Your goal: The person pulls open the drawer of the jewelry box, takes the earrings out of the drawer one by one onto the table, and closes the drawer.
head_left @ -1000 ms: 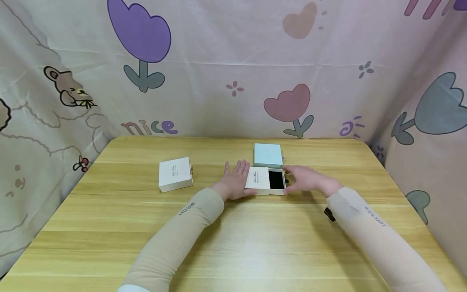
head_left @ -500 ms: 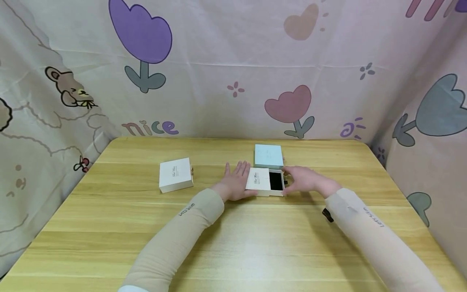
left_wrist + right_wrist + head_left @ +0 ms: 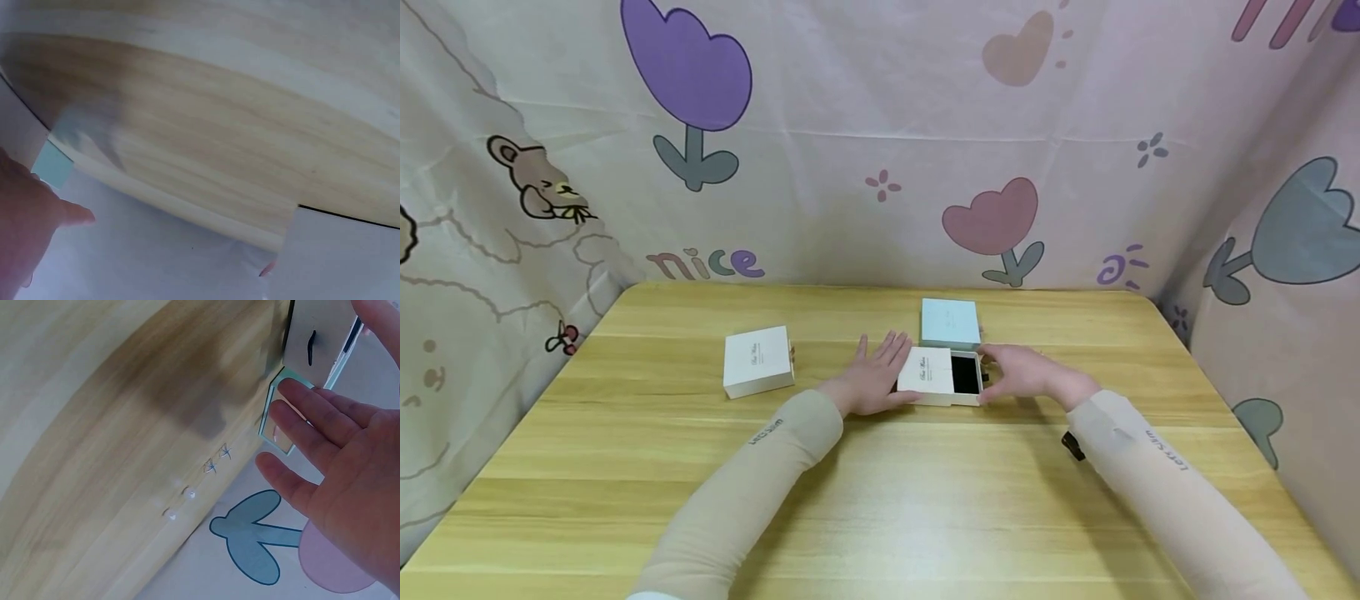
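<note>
A white drawer box lies near the middle of the table, its inner tray part way out to the right and showing a black lining. At the box's left end rests my left hand, fingers extended and thumb along the near side. My right hand spans the tray's right end, thumb at the near corner and fingertips at the far one. In the right wrist view its fingers look straight, overlapping a pale blue box. The black ribbon pull shows on a white end face there.
Behind the drawer box stands the pale blue box, close to it. Another white box sits to the left. Small starfish earrings and pearl-like earrings lie on the wooden table. A printed curtain hangs behind.
The tray has slid slightly left into its cover. My left hand has shifted a little left, uncovering more of the box's left end. My right hand has moved slightly left with the tray.
</note>
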The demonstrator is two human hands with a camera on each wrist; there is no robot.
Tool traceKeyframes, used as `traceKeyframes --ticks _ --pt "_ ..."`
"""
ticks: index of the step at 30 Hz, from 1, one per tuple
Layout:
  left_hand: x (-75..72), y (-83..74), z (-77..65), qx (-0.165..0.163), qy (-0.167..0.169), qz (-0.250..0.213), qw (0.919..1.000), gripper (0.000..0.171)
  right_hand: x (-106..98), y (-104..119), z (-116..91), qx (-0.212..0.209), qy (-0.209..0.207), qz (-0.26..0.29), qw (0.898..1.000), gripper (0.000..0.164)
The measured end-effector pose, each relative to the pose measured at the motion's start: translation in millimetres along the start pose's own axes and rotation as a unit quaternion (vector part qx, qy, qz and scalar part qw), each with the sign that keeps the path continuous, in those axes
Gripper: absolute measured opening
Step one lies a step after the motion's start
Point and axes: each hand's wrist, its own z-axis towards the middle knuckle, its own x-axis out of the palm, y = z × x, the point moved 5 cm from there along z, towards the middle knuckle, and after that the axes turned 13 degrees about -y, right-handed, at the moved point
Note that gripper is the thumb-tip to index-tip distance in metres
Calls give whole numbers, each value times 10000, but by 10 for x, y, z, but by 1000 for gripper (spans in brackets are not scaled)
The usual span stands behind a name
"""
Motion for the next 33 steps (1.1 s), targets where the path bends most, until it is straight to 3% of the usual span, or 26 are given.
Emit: traceKeyframes --ticks 18,33 --pt "2 -4 -10 -51 161 155 9997 86 60 59 70 -9 -7 235 9997 91" --pt "43 13 10 -150 179 35 9997 86 106 142 144 31 20 104 9999 88"
